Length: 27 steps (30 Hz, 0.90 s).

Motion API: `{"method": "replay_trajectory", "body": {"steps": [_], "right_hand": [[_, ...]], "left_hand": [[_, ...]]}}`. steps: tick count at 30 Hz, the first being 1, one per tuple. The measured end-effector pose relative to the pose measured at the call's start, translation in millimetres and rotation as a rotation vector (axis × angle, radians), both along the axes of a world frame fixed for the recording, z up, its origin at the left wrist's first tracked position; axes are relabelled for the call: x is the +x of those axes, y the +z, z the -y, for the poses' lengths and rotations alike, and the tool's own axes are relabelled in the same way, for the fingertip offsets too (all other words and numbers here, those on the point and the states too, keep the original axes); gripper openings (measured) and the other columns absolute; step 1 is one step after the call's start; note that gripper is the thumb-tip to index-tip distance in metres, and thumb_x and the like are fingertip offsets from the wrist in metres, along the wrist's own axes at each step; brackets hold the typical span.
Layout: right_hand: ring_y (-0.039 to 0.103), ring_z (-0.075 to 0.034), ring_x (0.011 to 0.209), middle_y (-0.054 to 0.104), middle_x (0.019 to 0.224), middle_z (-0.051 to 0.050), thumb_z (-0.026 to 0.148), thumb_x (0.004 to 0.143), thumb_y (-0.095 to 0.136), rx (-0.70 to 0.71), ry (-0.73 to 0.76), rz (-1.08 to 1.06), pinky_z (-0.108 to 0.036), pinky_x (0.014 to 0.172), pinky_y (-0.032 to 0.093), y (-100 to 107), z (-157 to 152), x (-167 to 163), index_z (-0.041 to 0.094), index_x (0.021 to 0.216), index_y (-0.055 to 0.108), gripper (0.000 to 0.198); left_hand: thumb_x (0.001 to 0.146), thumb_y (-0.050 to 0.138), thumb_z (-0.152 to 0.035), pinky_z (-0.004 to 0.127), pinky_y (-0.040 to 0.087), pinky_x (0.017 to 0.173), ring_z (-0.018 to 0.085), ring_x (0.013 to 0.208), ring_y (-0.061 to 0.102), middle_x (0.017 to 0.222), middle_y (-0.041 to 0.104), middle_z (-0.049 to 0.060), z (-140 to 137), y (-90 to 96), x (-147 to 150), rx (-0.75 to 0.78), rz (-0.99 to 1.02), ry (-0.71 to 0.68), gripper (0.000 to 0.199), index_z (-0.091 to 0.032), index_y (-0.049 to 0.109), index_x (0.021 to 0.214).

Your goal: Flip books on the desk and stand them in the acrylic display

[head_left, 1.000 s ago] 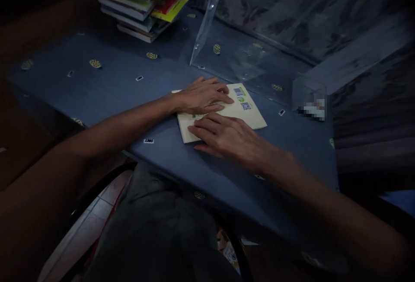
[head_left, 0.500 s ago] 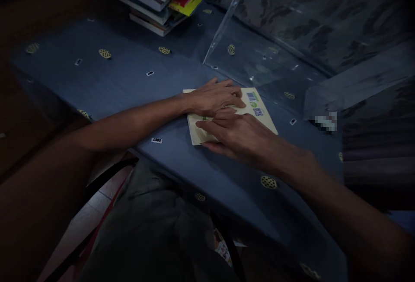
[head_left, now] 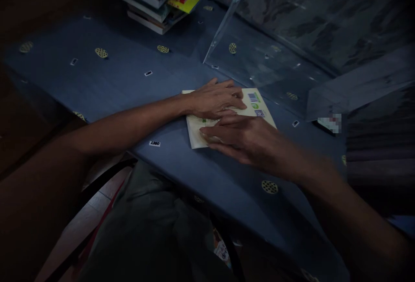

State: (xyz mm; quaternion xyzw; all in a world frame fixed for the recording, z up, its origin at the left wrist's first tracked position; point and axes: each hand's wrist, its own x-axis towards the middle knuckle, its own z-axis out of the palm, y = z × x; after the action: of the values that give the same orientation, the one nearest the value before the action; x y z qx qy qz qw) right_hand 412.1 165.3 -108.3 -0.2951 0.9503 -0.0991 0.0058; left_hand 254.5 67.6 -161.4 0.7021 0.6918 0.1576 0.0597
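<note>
A pale cream book lies flat on the blue patterned tablecloth, with a barcode, a green round mark and a square code showing on its upper face. Across its far part rests my left hand, fingers spread and palm down. My right hand is over the near edge of the book, close beside the left. Its fingers are curled together, and whatever they may hold is too dark and hidden to name. Both hands cover much of the cover.
A tall stack of books stands at the back left of the table. Beyond the book is a clear plastic box, its walls see-through. A partly blurred-out dark object lies at the right edge. The tablecloth hangs over the near side.
My right hand has shifted slightly right across the book, with its fingers bunched closer. My left hand stays flat on the cover. The view has tilted a little.
</note>
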Motion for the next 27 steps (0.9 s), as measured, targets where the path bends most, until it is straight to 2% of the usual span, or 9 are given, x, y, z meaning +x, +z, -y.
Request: {"method": "replay_trajectory", "body": {"steps": [3,6,10,13,15,18,21,24,27], "right_hand": [[0.073,-0.030,0.092,0.077,0.095,-0.014,0.025,0.102,0.054,0.005,-0.035,-0.136,-0.043,0.076,0.062,-13.8,7.7,12.2,0.012,0.112,0.074,0.026],[0.071,-0.027,0.106,0.078,0.111,-0.012,0.022,0.102,0.056,-0.077,-0.069,-0.198,-0.044,0.093,0.061,-28.3,4.7,25.1,0.017,0.120,0.073,0.025],[0.062,-0.031,0.130,0.070,0.134,-0.013,0.032,0.099,0.065,-0.041,-0.218,-0.205,-0.056,0.109,0.051,-43.4,-33.2,37.2,0.019,0.133,0.067,0.036],[0.050,-0.037,0.142,0.060,0.147,-0.017,0.042,0.096,0.068,0.000,-0.415,-0.202,-0.063,0.111,0.047,-50.7,-64.8,51.1,0.018,0.142,0.060,0.052],[0.045,-0.039,0.146,0.055,0.152,-0.019,0.043,0.095,0.068,-0.018,-0.489,-0.213,-0.062,0.111,0.048,-53.9,-70.3,64.5,0.016,0.144,0.058,0.057],[0.048,-0.040,0.143,0.057,0.149,-0.020,0.038,0.096,0.065,-0.044,-0.574,-0.260,-0.064,0.107,0.051,-55.5,-51.1,87.7,0.015,0.144,0.058,0.054],[0.058,-0.040,0.131,0.064,0.140,-0.019,0.030,0.095,0.064,-0.081,-0.647,-0.294,-0.064,0.098,0.058,-54.7,-21.1,106.3,0.018,0.139,0.062,0.045],[0.062,-0.035,0.125,0.067,0.136,-0.016,0.025,0.095,0.064,-0.158,-0.599,-0.266,-0.059,0.097,0.059,-51.6,-10.6,112.7,0.024,0.141,0.060,0.046],[0.061,-0.031,0.124,0.067,0.135,-0.015,0.028,0.095,0.066,-0.215,-0.496,-0.197,-0.055,0.101,0.059,-46.2,-25.8,110.1,0.022,0.145,0.055,0.052]], "left_hand": [[0.105,0.043,-0.039,0.045,0.034,0.101,0.030,0.131,0.047,0.148,0.056,0.009,1.8,-1.0,0.8,0.040,-0.018,0.000,0.041,-0.028,0.060,0.141],[0.104,0.041,-0.040,0.045,0.037,0.100,0.031,0.130,0.050,0.146,0.056,0.013,4.4,-0.7,3.6,0.067,-0.043,0.029,0.043,-0.025,0.060,0.140],[0.105,0.038,-0.037,0.048,0.041,0.102,0.031,0.129,0.055,0.144,0.059,0.015,6.4,-0.1,5.2,0.075,-0.081,0.055,0.044,-0.021,0.060,0.139],[0.105,0.036,-0.034,0.048,0.041,0.110,0.030,0.135,0.054,0.147,0.058,0.016,7.3,1.5,5.0,0.078,-0.101,0.038,0.045,-0.018,0.059,0.141],[0.105,0.035,-0.032,0.049,0.037,0.117,0.028,0.137,0.054,0.149,0.058,0.016,6.7,2.8,4.1,0.077,-0.097,0.012,0.046,-0.017,0.059,0.141],[0.105,0.034,-0.028,0.051,0.028,0.125,0.024,0.141,0.053,0.150,0.059,0.011,-0.7,4.3,1.1,0.059,-0.073,-0.083,0.045,-0.022,0.058,0.142],[0.105,0.033,-0.022,0.049,0.025,0.127,0.019,0.146,0.047,0.152,0.058,0.005,-17.9,5.9,-2.6,-0.001,-0.046,-0.180,0.046,-0.027,0.056,0.144],[0.104,0.033,-0.019,0.048,0.026,0.126,0.018,0.149,0.044,0.153,0.056,0.002,-36.6,7.9,-3.3,-0.053,-0.032,-0.192,0.047,-0.029,0.055,0.145],[0.105,0.032,-0.020,0.044,0.027,0.126,0.017,0.149,0.043,0.153,0.056,0.001,-46.1,8.0,-0.8,-0.067,0.018,-0.187,0.048,-0.029,0.054,0.146]]}}
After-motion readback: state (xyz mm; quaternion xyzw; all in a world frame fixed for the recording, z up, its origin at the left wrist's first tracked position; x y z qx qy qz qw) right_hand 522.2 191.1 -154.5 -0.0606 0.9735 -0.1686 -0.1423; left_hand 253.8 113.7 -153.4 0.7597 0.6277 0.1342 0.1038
